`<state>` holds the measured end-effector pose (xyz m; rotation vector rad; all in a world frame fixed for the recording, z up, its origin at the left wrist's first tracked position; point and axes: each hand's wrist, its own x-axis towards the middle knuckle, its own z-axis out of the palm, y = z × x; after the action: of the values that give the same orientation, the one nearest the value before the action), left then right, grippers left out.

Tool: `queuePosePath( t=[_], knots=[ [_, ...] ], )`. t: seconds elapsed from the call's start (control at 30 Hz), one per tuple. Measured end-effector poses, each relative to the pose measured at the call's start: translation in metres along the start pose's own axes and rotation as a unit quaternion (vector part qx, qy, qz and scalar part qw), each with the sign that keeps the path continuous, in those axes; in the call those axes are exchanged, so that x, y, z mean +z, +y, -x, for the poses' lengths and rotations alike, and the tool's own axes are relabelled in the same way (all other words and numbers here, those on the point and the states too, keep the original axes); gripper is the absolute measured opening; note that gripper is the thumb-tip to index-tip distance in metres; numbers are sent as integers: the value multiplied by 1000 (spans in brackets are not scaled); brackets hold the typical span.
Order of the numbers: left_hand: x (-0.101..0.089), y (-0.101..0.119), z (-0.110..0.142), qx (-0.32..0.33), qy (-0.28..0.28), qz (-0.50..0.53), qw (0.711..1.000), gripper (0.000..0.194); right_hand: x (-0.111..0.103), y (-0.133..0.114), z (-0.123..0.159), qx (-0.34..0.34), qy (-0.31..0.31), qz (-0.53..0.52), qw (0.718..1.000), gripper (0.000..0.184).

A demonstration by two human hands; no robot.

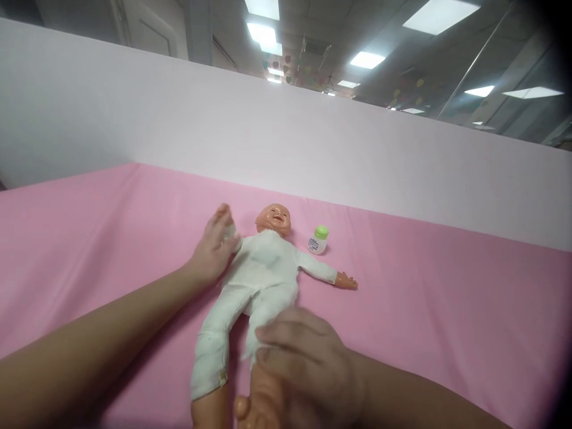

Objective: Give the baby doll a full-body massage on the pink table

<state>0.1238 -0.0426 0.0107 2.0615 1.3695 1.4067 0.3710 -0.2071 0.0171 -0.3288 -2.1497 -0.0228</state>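
A baby doll (263,262) in a white cloth suit lies on its back, head away from me. My left hand (217,247) is closed round the doll's arm on the left side; white sleeve shows between finger and thumb. Over the doll's lower leg on the right, my right hand (308,357) is smeared by motion, its fingers stretched across the knee and no grip visible. Whether it touches the leg cannot be told. The doll's other arm (319,268) stretches out to the right.
A small bottle with a green cap (318,240) stands right of the doll's head. Pink cloth (424,310) covers the surface under the doll. Behind runs a low white wall (286,137), with glass and ceiling lights above it.
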Motion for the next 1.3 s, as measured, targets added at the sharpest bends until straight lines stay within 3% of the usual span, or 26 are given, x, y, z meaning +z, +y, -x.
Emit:
queuePosePath(
  t=[0.1,0.17,0.23,0.37,0.53,0.7,0.8,0.9,1.07,1.2,1.3],
  knots=[
    [5,14,11,172,-159,-54,971,61,-5,10,1,65,60,46,995,55],
    [7,18,16,205,-242,-86,944,59,-4,25,5,105,55,78,990,58],
    [8,18,19,211,-280,-110,930,59,-3,41,8,151,31,97,983,55],
    [7,17,18,200,-297,-145,922,65,3,61,10,226,17,76,971,53],
    [6,17,19,183,-272,-145,934,68,5,60,12,200,10,81,976,60],
    [7,15,17,138,-167,-103,971,69,-2,42,8,164,-12,110,980,54],
    [5,7,9,57,-86,-79,992,76,-5,23,3,146,-5,85,986,47],
    [-1,-9,-5,-50,-34,-64,996,79,0,7,0,127,-28,-6,992,42],
    [-9,-36,-22,-208,34,-22,977,75,13,-1,6,77,-200,-77,974,30],
    [-7,-39,-20,-211,66,27,975,68,14,-1,10,79,-235,-65,967,26],
    [-3,-33,-14,-175,45,41,983,67,11,0,8,67,-220,-70,971,27]
  ],
)
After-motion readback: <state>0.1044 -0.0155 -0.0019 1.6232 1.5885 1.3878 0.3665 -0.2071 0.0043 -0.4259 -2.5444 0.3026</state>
